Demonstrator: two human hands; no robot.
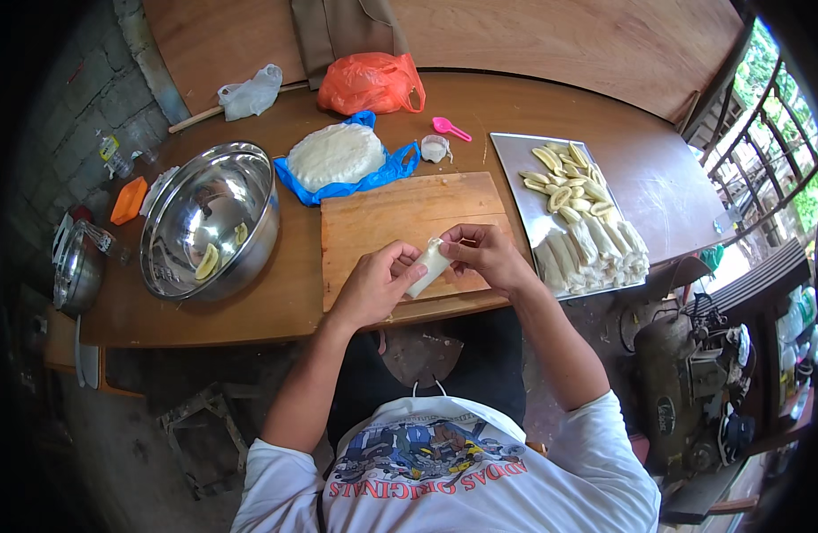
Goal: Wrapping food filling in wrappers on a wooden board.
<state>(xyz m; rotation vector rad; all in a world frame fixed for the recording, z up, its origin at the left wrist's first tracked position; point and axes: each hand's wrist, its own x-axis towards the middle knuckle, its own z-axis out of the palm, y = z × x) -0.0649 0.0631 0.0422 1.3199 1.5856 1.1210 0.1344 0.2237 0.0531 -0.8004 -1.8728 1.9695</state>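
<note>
Above the near part of a wooden cutting board (409, 213), my left hand (382, 276) grips a pale wrapped roll (427, 270) by its lower side. The fingers of my right hand (482, 256) pinch the wrapper at the roll's upper end. A metal tray (525, 193) to the right bears sliced bananas (569, 176) at its far part and a stack of similar rolls (589, 253) at its near part. Behind the board, a round stack of white wrappers (339, 156) lies on a blue plastic bag (399, 163). What is inside the held roll is hidden.
On the left a large steel bowl (212, 220) holds a few banana pieces (207, 261). A small clear cup (435, 148) and a pink scoop (452, 128) sit behind the board. Farther back are a red plastic bag (371, 83) and a whitish plastic bag (252, 93). An orange container (128, 201) stands beyond the bowl.
</note>
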